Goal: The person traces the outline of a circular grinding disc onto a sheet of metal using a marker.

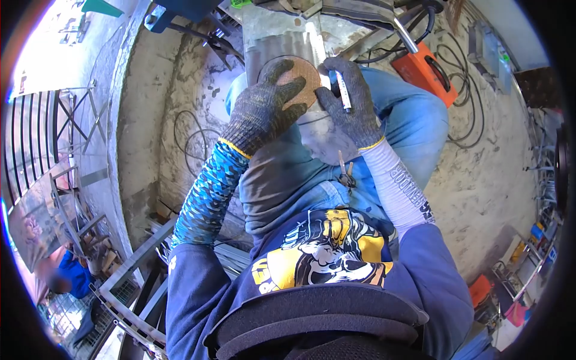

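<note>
My left hand (270, 105), in a dark knit glove, lies with spread fingers over a brown round disc (305, 73) with a fine mesh-like surface. Beneath the disc is a flat grey metal sheet (264, 45), close above my lap. A white marker pen (343, 91) rests in my gloved right hand (353, 108), held among its fingers. The index finger and thumb of that hand reach to the disc's right side and the sheet's edge. The left hand covers part of the disc's lower left rim.
An orange machine (425, 75) with a black handle stands at the right, cables on the floor around it. Metal frames (135, 288) stand at lower left. Keys (346, 177) hang at my waist. Another person in blue (73, 276) is at far left.
</note>
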Motion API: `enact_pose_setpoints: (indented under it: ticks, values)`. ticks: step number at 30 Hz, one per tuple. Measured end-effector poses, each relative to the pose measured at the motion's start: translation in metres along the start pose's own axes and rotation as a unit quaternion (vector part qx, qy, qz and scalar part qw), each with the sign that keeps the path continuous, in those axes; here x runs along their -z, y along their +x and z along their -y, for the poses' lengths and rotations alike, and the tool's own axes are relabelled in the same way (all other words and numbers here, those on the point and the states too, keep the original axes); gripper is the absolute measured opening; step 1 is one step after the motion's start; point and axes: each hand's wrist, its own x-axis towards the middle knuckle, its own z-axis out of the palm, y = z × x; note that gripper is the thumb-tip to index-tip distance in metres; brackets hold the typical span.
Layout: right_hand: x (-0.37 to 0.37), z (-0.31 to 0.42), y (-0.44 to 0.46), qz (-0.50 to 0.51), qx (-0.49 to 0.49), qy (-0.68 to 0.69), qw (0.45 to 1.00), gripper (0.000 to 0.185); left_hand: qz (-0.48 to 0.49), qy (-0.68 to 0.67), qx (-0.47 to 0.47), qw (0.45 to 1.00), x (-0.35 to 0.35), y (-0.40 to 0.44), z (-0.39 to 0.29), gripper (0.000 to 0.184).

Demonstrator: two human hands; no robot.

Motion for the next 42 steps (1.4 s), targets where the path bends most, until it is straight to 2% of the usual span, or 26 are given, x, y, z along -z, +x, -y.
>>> enact_pose_setpoints:
  ticks: [9, 13, 17, 19, 42]
  values:
    - [-0.0015, -0.0037, 0.0, -0.006, 0.023, -0.01, 1.0, 0.048, 0.014, -0.007, 0.007, 1.0, 0.0017, -0.0008, -0.0007, 0.045]
    - [-0.0014, -0.0059, 0.001, -0.014, 0.055, -0.037, 0.998, 0.047, -0.012, -0.006, -0.016, 1.0, -0.0012, 0.0002, 0.0028, 0.045]
    - [-0.0024, -0.006, -0.0004, -0.012, 0.042, -0.02, 0.999, 0.047, -0.014, -0.006, -0.023, 1.0, 0.0011, 0.0004, 0.0018, 0.045]
    - [-0.0014, -0.0028, -0.0013, -0.001, 0.0, -0.003, 1.0, 0.046, -0.016, -0.003, -0.026, 1.0, -0.0001, -0.0004, 0.0025, 0.045]
    - [-0.0013, -0.0064, -0.0022, 0.004, 0.013, -0.008, 1.0, 0.05, -0.009, 0.012, -0.029, 0.999, -0.0024, -0.0001, 0.0037, 0.045]
